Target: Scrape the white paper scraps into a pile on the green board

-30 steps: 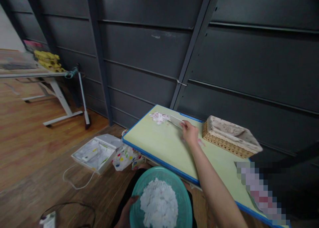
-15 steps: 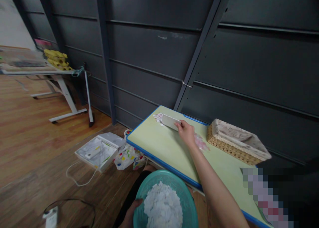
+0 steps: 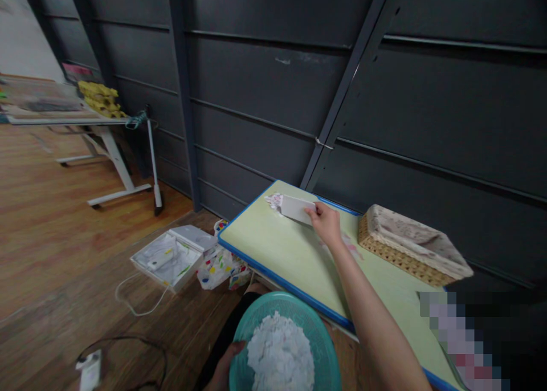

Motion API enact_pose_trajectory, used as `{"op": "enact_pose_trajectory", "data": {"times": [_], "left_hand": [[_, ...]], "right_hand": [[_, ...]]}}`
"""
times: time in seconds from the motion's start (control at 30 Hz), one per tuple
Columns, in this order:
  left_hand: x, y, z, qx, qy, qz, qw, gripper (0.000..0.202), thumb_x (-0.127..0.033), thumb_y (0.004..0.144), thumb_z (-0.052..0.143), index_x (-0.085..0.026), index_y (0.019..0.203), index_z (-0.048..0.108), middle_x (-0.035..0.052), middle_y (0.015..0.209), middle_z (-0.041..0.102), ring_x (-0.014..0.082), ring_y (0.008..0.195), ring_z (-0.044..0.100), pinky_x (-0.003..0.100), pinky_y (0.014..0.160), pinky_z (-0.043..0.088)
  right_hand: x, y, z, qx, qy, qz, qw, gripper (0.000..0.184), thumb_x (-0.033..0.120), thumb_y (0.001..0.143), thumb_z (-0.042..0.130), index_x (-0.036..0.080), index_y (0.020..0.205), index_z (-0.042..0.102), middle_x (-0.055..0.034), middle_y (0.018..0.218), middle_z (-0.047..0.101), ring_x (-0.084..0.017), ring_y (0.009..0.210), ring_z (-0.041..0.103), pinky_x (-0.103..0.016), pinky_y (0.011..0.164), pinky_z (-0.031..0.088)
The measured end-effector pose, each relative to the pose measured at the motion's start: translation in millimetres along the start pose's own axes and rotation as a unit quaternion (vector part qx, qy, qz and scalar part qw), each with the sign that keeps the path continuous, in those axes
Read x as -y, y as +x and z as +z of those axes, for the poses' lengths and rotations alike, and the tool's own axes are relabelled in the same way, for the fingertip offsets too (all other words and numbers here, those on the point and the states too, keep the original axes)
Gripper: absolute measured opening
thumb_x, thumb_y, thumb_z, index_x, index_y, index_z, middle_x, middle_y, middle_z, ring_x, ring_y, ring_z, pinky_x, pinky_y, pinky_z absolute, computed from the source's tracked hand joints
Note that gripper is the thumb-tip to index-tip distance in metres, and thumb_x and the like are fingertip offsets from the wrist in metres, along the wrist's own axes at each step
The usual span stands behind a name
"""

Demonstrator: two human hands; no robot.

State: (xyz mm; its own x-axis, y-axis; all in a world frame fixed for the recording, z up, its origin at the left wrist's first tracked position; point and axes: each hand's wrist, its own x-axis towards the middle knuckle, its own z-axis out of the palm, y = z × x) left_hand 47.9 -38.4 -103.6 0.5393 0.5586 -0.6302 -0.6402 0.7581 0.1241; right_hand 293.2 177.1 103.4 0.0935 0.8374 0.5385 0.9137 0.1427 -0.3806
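Fingers of the right hand [image 3: 326,223] were pinched on one end of a flat white piece [image 3: 296,208], whose other end was right at a small heap of pale scraps [image 3: 272,200] near the far left corner of the table [image 3: 265,237]. The left hand [image 3: 226,363] held a green basket [image 3: 325,345] by its rim (thumb over the edge, remaining fingers hidden), with white flakes [image 3: 280,351] piled inside. Right of the right hand stood a lined wicker basket [image 3: 399,257].

The right hand [image 3: 325,223] and forearm [image 3: 370,308] are bare, the legwear [image 3: 226,333] black
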Motion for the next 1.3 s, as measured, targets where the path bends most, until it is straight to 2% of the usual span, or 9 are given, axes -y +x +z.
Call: {"op": "enact_pose_trajectory", "data": {"times": [0.2,0.37,0.5,0.67,0.8,0.93,1.07,1.2,1.3], "left_hand": [[-4.0,0.6,-1.1,0.037,-0.018,-0.021,0.999,0.094,-0.036,0.06,0.071,-0.001,0.139,0.035,0.0176,0.093,0.076,0.0382,0.114,0.059,0.047,0.097,0.043],[-4.5,-0.2,-2.0,0.072,-0.019,-0.021,0.997,0.086,-0.036,0.063,0.07,-0.001,0.136,0.039,0.0172,0.092,0.077,0.0365,0.114,0.059,0.046,0.098,0.04],[-0.7,2.9,-4.2,0.055,-0.016,-0.008,0.998,0.077,-0.037,0.067,0.065,-0.003,0.133,0.044,0.0158,0.091,0.077,0.0362,0.11,0.062,0.045,0.098,0.04],[-0.3,4.1,-3.6,0.041,0.017,0.003,0.999,0.075,-0.039,0.064,0.067,-0.004,0.128,0.05,0.0152,0.092,0.077,0.0378,0.111,0.061,0.047,0.098,0.039],[-1.2,5.5,-5.5,0.055,0.017,-0.005,0.998,0.078,-0.041,0.059,0.071,0.0,0.123,0.053,0.0191,0.096,0.075,0.0385,0.113,0.059,0.047,0.102,0.036],[-0.7,7.3,-10.2,0.078,0.001,-0.025,0.997,0.075,-0.04,0.061,0.069,-0.001,0.123,0.053,0.0197,0.096,0.075,0.038,0.116,0.057,0.049,0.104,0.033],[-1.4,7.7,-10.1,0.081,-0.008,-0.026,0.996,0.077,-0.04,0.059,0.069,-0.002,0.124,0.053,0.0185,0.093,0.076,0.0398,0.117,0.055,0.052,0.102,0.034],[-3.8,4.2,-4.5,0.08,-0.008,-0.046,0.996,0.069,-0.036,0.061,0.07,-0.004,0.121,0.057,0.0166,0.093,0.077,0.039,0.11,0.061,0.051,0.102,0.035],[-3.9,-0.3,-1.4,0.096,-0.015,-0.034,0.995,0.063,-0.034,0.064,0.07,-0.003,0.117,0.06,0.0159,0.091,0.077,0.0376,0.106,0.064,0.049,0.101,0.036]], "right_hand": [[-4.2,-2.4,-5.5,-0.001,-0.03,0.006,1.0,0.026,0.039,0.082,0.049,0.019,0.078,0.065,-0.0049,0.066,0.063,-0.017,0.058,0.049,-0.027,0.057,0.026],[-4.4,-3.3,-2.4,-0.024,0.006,0.023,0.999,0.03,0.042,0.084,0.046,0.018,0.079,0.065,-0.005,0.066,0.064,-0.017,0.06,0.051,-0.026,0.058,0.028],[4.5,-3.1,10.0,-0.015,0.022,0.015,1.0,0.03,0.04,0.085,0.045,0.018,0.086,0.066,-0.0069,0.073,0.067,-0.018,0.063,0.054,-0.027,0.06,0.029],[10.6,-4.1,13.2,-0.006,-0.002,0.011,1.0,0.029,0.038,0.087,0.045,0.018,0.086,0.066,-0.0065,0.072,0.068,-0.017,0.061,0.053,-0.026,0.059,0.028],[10.4,-4.5,13.0,0.003,-0.005,0.004,1.0,0.03,0.038,0.087,0.045,0.018,0.089,0.066,-0.0063,0.075,0.068,-0.017,0.063,0.054,-0.026,0.06,0.029],[9.9,-3.9,14.9,0.007,-0.004,-0.004,1.0,0.03,0.037,0.088,0.044,0.018,0.091,0.066,-0.0061,0.075,0.068,-0.017,0.063,0.055,-0.026,0.061,0.029],[6.9,-2.2,10.4,0.009,-0.039,-0.006,0.999,0.027,0.035,0.087,0.045,0.018,0.089,0.066,-0.0059,0.073,0.067,-0.018,0.063,0.054,-0.026,0.059,0.026],[1.7,-0.2,-1.9,0.014,-0.074,-0.006,0.997,0.024,0.034,0.084,0.048,0.018,0.081,0.064,-0.0056,0.069,0.064,-0.017,0.061,0.051,-0.027,0.058,0.024],[-1.4,0.6,-11.2,0.015,-0.075,-0.005,0.997,0.023,0.035,0.083,0.049,0.018,0.075,0.063,-0.0045,0.065,0.062,-0.016,0.058,0.048,-0.027,0.057,0.023]]}}
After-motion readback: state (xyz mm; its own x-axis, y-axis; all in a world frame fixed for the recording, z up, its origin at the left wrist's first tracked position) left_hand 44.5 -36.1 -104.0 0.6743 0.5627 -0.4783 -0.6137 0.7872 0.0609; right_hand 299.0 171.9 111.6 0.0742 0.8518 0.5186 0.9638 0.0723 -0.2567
